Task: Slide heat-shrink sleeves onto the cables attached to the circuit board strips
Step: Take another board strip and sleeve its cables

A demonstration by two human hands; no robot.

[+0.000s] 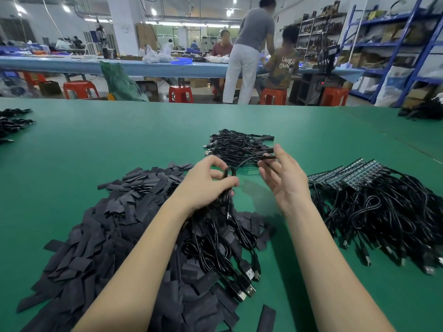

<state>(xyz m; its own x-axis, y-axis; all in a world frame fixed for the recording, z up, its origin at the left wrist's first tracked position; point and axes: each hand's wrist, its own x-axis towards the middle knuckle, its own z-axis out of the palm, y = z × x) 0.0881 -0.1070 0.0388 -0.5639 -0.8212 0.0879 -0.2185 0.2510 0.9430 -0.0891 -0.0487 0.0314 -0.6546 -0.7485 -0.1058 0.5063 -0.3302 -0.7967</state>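
A seated person's shirt [284, 64] reads "UNKN OWN" in the background.

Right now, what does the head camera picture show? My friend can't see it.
Two bare hands work over a green table: the left hand grips a bundle of black cables, and the right hand pinches one sleeved cable end. A pile of flat black sleeves lies left, and cables with circuit strips lie right.
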